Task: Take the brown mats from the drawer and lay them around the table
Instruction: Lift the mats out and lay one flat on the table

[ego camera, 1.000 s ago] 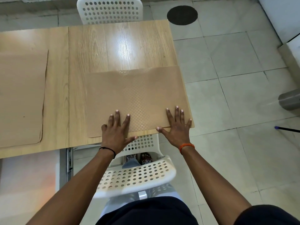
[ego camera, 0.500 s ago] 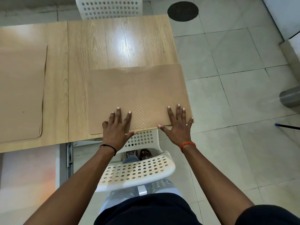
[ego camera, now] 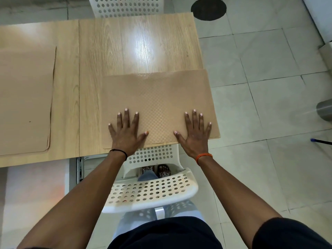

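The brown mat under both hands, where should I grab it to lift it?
Take the brown mat by its near right corner, coming from the right. It lies flat on the table, so most edges give no purchase, but that corner overhangs the table's right edge beside the right hand, which probably leaves room beneath for fingers.

You are looking down on a light wood-grain counter (ego camera: 136, 42) made of two tops butted together, with a seam running away from you on the left. A bright patch of overhead light glares off the wood near the middle. Below you, a white perforated chair (ego camera: 150, 193) is tucked just under the near edge; a second white perforated chair (ego camera: 125, 6) stands at the far edge. The floor (ego camera: 269, 97) is pale square tile with dark grout lines. A round black disc (ego camera: 208, 8) lies on the tiles beyond the counter's far right corner. At the right edge you see a grey cylinder (ego camera: 324, 109), partly cut off.
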